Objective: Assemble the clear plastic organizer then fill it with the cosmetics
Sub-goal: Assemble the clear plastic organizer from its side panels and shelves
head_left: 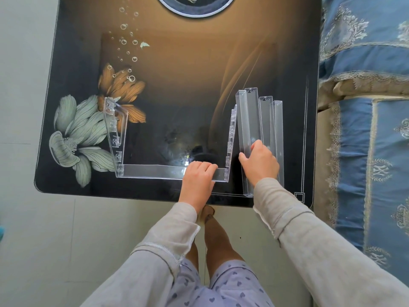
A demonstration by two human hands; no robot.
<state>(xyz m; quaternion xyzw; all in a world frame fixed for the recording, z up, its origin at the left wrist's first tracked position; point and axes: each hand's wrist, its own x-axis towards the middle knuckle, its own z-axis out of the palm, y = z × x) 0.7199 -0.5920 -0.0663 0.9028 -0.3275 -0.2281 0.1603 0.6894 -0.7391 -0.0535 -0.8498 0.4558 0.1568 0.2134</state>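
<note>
Clear frame [155, 172] — loose trays [252, 111] alongside, blue bedspread [365, 54] beyond

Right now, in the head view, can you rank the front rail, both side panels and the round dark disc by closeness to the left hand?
1. Front rail: gripped by the left hand itself.
2. Right side panel: just right of that hand.
3. Left side panel: at the rail's far left end.
4. Round dark disc: at the far edge of the table, farthest.

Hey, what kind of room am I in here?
Probably a bedroom at home: a blue patterned bedspread lies right beside a small glossy flower-printed table, over a pale tiled floor.
</note>
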